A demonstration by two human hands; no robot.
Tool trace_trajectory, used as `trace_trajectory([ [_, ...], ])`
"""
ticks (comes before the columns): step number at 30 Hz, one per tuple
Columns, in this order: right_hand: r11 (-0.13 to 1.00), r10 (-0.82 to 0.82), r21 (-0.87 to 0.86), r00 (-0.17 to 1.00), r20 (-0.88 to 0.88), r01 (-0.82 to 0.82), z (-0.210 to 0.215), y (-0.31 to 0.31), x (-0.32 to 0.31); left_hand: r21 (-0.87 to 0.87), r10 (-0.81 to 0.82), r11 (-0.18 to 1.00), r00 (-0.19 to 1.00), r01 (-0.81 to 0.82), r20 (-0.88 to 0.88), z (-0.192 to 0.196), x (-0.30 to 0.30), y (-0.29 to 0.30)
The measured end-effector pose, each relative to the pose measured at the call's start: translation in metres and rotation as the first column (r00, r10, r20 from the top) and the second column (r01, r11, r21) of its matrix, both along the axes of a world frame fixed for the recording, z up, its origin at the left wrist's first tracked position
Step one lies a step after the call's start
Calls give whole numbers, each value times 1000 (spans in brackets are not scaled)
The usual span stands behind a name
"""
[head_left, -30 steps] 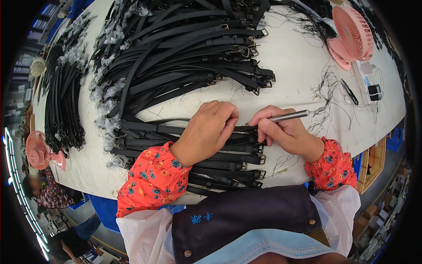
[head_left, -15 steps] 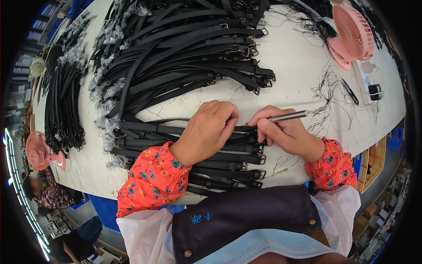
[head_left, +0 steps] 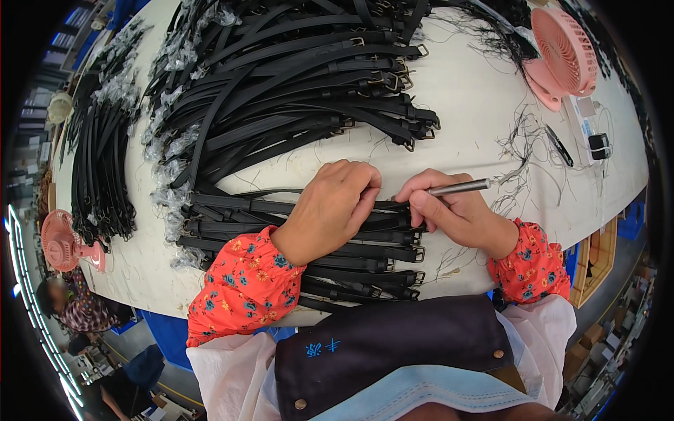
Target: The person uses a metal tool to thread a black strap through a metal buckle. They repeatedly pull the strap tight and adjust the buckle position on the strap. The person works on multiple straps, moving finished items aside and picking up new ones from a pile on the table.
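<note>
Two hands: left hand (head_left: pixel 330 210) flat on straps (head_left: pixel 351 245), right-hand fingers (head_left: pixel 421 203) gripping one pen (head_left: pixel 460 186).

Hands: two, left hand (head_left: pixel 331 210) and right hand (head_left: pixel 456 214)
Pink fans: two, (head_left: pixel 562 56) and (head_left: pixel 64 242)
Metal pens: one (head_left: pixel 460 186)
Black straps (head_left: pixel 295 91): too many to count

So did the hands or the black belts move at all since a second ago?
Nothing visibly moved. The left hand still presses flat on the row of black belts, and the right hand still holds the thin silver tool at the same belt end. The big belt pile and the pink fan stayed put too.
</note>
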State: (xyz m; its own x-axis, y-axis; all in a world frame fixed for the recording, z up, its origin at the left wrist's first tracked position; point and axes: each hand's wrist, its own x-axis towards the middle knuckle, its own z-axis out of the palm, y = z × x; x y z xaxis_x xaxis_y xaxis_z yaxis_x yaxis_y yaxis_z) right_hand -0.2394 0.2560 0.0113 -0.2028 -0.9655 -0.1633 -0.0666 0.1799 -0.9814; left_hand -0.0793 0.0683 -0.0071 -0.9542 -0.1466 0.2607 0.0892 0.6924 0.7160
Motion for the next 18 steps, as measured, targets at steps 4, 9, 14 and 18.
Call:
trace_trajectory([
  [4,1000,-1,4,1000,-6,1,0,1,-1,2,2,1000,1000,-2,4,2,0,1],
  [9,1000,8,-1,1000,-10,-8,2,0,-1,3,1,1000,1000,-1,-1,2,0,0],
  [14,997,-46,-59,998,-42,44,1,1,0,130,20,991,998,-29,65,2,1,-3],
  [18,942,-111,-333,903,-416,-38,-7,-6,-4,505,55,852,983,-139,176,0,1,-8],
])
